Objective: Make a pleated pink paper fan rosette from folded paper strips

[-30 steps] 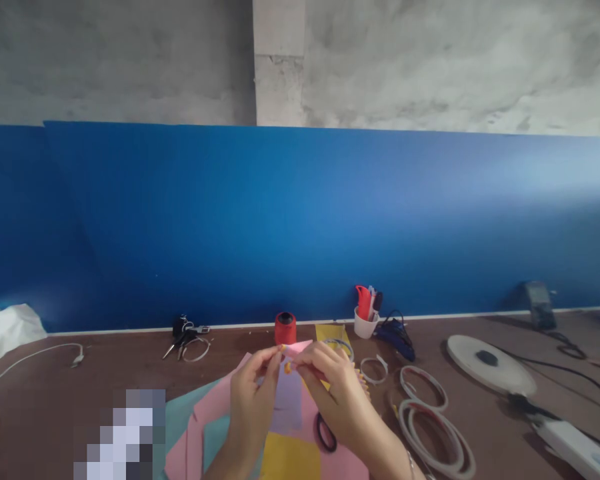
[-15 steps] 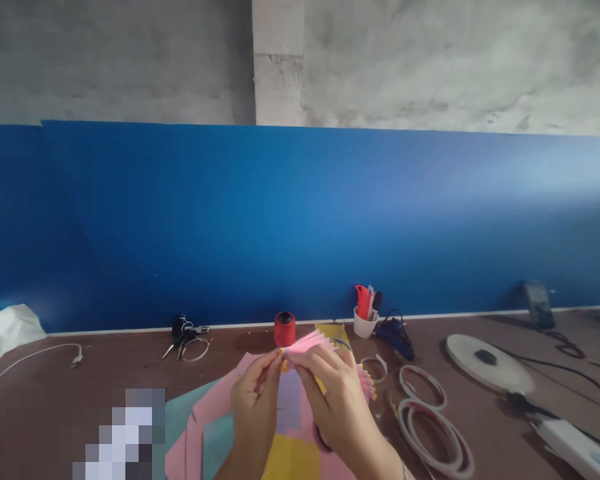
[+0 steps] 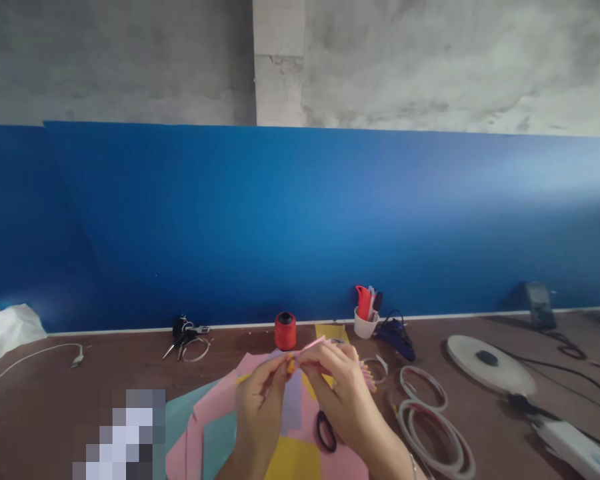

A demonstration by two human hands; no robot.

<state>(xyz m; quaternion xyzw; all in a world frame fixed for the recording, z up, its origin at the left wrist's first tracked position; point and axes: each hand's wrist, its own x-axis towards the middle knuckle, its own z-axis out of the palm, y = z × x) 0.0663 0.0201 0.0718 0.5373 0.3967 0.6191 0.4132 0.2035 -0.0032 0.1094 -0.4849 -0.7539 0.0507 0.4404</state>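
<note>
A pleated pink paper piece with yellow tips [image 3: 313, 347] is pinched between both hands above the table. My left hand [image 3: 263, 393] has thumb and forefinger closed on its yellow end. My right hand [image 3: 337, 383] grips the pink folds, fingers curled over them and hiding most of the piece. Beneath the hands lie sheets of coloured paper: pink [image 3: 220, 393], teal [image 3: 220, 443], lilac [image 3: 293, 407] and yellow [image 3: 293, 460]. A dark scissors handle [image 3: 326, 432] shows beside my right wrist. Another pink fold edged with yellow [image 3: 369, 379] sticks out past my right hand.
Behind the paper stand a red spool-like object [image 3: 285, 331] and a white cup [image 3: 366, 325] holding tools. Keys [image 3: 183, 337] lie left. On the right are coiled cable [image 3: 435, 437], a white reel [image 3: 490, 365] and a white device [image 3: 580, 443]. A blue partition [image 3: 300, 227] borders the table.
The pleated piece has turned and dropped slightly, so less of its pink fan shows. Both hands have shifted a little right, and more of the scissors handle is visible.
</note>
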